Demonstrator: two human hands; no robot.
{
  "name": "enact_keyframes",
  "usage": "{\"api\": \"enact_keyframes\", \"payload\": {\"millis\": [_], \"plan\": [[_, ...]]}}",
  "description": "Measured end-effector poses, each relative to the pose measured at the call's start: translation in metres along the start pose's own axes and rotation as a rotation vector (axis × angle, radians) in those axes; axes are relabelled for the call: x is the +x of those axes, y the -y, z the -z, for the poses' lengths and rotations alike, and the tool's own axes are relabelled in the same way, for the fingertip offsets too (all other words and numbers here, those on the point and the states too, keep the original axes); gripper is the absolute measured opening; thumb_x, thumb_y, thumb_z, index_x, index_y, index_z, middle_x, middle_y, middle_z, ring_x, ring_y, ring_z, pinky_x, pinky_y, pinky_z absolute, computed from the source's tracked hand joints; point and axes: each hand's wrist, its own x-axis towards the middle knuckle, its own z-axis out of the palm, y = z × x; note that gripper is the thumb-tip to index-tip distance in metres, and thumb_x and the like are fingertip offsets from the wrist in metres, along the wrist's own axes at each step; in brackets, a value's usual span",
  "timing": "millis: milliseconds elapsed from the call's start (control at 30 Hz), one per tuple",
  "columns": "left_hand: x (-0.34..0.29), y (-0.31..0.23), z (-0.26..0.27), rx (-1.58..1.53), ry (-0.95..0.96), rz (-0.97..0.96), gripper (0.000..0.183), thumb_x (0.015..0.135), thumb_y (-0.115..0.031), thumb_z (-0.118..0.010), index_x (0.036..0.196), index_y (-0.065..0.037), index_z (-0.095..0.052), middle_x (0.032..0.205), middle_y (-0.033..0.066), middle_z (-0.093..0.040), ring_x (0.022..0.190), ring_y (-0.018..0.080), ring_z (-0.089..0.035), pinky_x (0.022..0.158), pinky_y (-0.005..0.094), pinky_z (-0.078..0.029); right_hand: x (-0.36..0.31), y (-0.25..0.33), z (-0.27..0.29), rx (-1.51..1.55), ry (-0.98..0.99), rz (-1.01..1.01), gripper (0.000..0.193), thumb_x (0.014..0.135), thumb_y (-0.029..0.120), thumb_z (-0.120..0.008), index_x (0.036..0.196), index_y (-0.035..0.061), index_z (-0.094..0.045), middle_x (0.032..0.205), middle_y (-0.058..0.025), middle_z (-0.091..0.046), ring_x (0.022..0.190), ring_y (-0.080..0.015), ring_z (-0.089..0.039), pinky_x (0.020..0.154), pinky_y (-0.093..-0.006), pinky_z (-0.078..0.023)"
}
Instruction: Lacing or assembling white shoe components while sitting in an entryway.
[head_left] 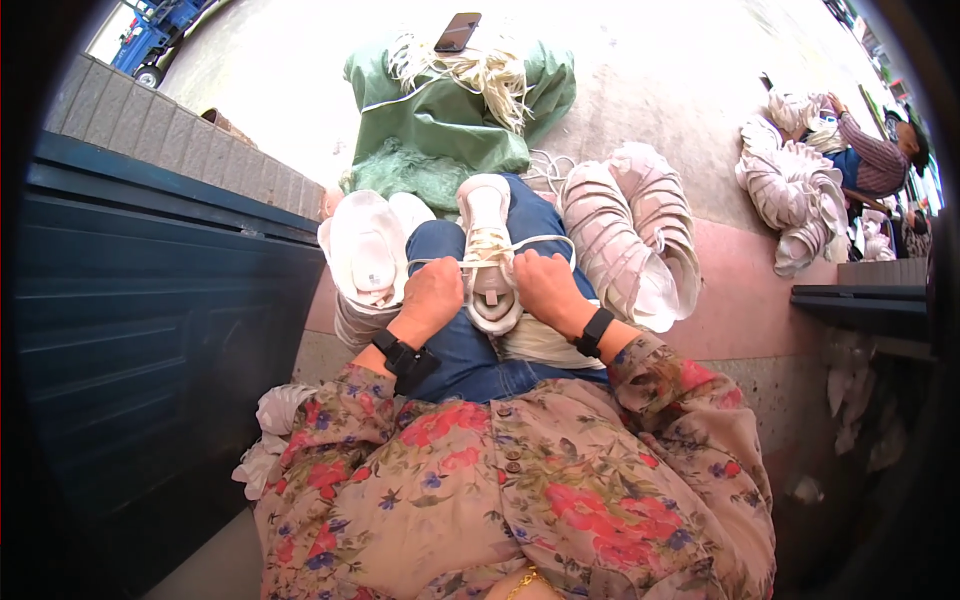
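Observation:
A white sneaker point(486, 204) lies across my lap on my jeans, toe pointing away and heel opening toward me. A cream shoelace point(545, 238) runs through its eyelets and loops out at both sides. My left hand point(436, 297) is closed on the lace at the left of the shoe's opening. On the other side, my right hand point(548, 291) pinches the lace close to the tongue. Both sets of knuckles are up, and the fingertips are partly hidden. A loose bundle of cream laces point(492, 78) lies on a green sack point(440, 125) beyond my knees.
Nested white shoes stand in a stack point(365, 250) by my left leg and in long rows point(630, 235) at my right. A phone point(458, 32) rests on the sack. Dark blue door panels point(170, 290) border the left. Far right, another person point(875, 150) sits near more shoe stacks point(790, 195).

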Motion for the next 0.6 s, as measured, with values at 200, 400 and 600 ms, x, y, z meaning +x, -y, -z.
{"api": "enact_keyframes", "payload": {"millis": [200,400,600], "plan": [[0.006,-0.018,-0.002,0.151,0.097,-0.088,0.007,0.072,-0.009,-0.049,0.074,-0.003,-0.052,0.072,0.0162,-0.056,0.068,0.0338,-0.058,0.059,0.0425,-0.046,-0.002,-0.005,-0.009,-0.028,-0.002,0.093,0.008,0.07,0.012,-0.051,0.076,0.0069,-0.052,0.067,-0.006,-0.052,0.058,-0.0198,-0.055,0.054,-0.0332,-0.037],[-0.001,-0.02,-0.006,0.2,0.076,-0.154,0.008,0.074,-0.012,-0.05,0.075,-0.004,-0.053,0.073,0.0149,-0.057,0.067,0.0321,-0.059,0.057,0.0411,-0.047,0.002,0.006,-0.009,-0.117,-0.077,0.225,0.005,0.07,0.01,-0.052,0.074,0.0078,-0.052,0.065,-0.0046,-0.052,0.059,-0.0194,-0.054,0.054,-0.0337,-0.036],[-0.007,-0.018,0.003,0.23,-0.03,-0.119,0.021,0.077,-0.026,-0.058,0.077,-0.005,-0.052,0.07,0.0117,-0.056,0.058,0.0286,-0.059,0.048,0.0376,-0.047,0.0,0.005,0.005,-0.041,-0.069,0.089,0.008,0.069,0.014,-0.054,0.073,0.0076,-0.056,0.074,-0.0069,-0.052,0.077,-0.021,-0.049,0.064,-0.0352,-0.034]]}}
